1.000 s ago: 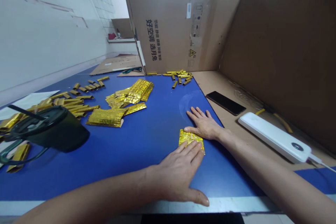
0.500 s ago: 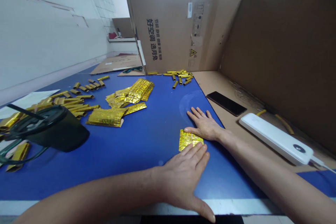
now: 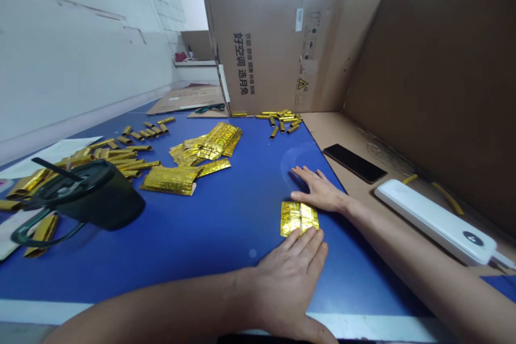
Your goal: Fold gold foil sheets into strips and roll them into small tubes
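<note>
A flat, square piece of crinkled gold foil (image 3: 299,218) lies on the blue tabletop, with a seam running down its middle. My left hand (image 3: 288,282) is palm down on the near side, its fingertips covering the foil's lower edge and its thumb spread out to the side. Beyond the foil is my right hand (image 3: 321,191), fingers stretched out and lying flat, the thumb along the far edge. Neither hand is gripping anything. Flat gold foil packets (image 3: 215,141) overlap in a heap farther left, and another gold packet (image 3: 169,179) is in front of them.
At left, a dark lidded cup (image 3: 108,201) with a straw stands by many folded gold tubes (image 3: 124,160). More short gold tubes (image 3: 282,124) lie before the upright cardboard (image 3: 278,64). A phone (image 3: 355,163) and a white power bank (image 3: 433,220) rest at right.
The view has shifted slightly. My right hand has slid a little away from the foil, its thumb drawing back to the far edge, so more of the foil shows. My left hand stays flat.
</note>
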The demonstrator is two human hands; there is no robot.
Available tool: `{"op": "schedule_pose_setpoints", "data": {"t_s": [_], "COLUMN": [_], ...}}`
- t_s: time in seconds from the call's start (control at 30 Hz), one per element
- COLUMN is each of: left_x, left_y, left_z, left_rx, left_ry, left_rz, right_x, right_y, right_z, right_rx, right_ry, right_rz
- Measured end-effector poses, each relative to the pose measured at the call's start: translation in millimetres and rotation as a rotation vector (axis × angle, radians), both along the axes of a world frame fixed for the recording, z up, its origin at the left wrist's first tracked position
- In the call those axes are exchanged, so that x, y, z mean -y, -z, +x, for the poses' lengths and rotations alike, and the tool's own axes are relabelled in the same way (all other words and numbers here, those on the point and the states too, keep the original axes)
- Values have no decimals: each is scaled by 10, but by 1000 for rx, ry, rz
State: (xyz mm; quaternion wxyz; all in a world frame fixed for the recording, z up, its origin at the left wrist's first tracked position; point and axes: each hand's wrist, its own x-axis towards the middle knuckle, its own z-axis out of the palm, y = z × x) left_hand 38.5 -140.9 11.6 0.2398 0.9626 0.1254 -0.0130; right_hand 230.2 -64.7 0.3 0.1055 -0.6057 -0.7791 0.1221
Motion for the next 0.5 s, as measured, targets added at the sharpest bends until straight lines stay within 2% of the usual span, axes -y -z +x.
{"op": "schedule_pose_setpoints", "data": {"t_s": [0.1,0.3,0.5], "left_x": [-4,-1,59], "left_y": [21,16,3], "left_z": [4,4,-38], "left_rx": [7,46,63], "left_ry": [-8,-10,-42], "left_rz": [7,14,44], "right_x": [34,123,-52], "right_y": [-58,20,73], "right_z": [-141,-570,-464], "right_rx": [-62,88,136], "right_ry": [87,-116,-85], "right_rz": [-31,42,58]}}
